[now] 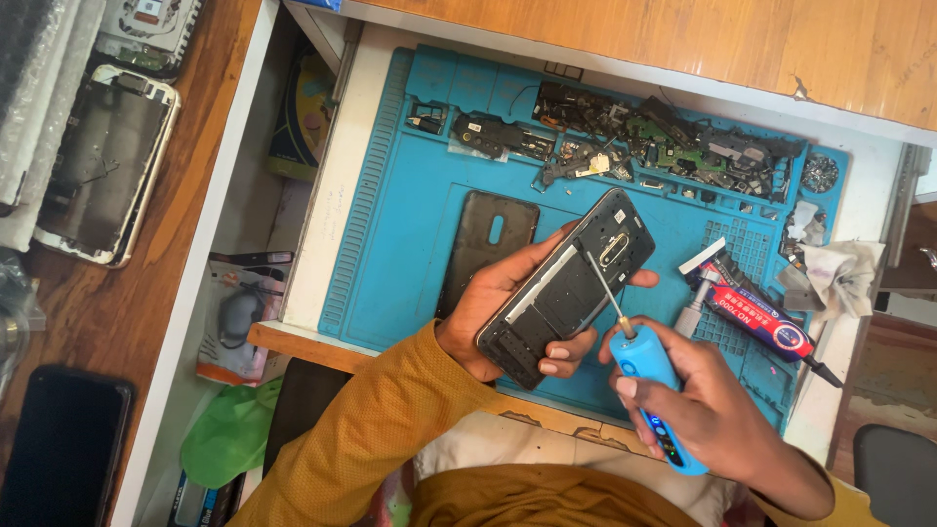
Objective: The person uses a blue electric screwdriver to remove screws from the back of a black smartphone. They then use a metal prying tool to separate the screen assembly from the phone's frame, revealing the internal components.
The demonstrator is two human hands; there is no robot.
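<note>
My left hand [493, 298] grips an opened black phone body [566, 288], held tilted over the blue work mat [410, 234] with its inner frame facing up. In my right hand [708, 415] is a blue electric screwdriver [652, 383]; its thin metal bit [603, 285] rests on the upper middle of the phone's inside. A black back cover [485, 246] lies flat on the mat just left of the phone, partly hidden by my left hand.
Several small phone parts and circuit boards [664, 141] crowd the mat's far edge. A red-and-blue glue tube [756, 317] and crumpled tissue [830, 278] lie at the right. Left, on a wooden surface, sit a stripped phone frame [107, 161] and a dark phone [63, 444]. A green bag [229, 434] sits below.
</note>
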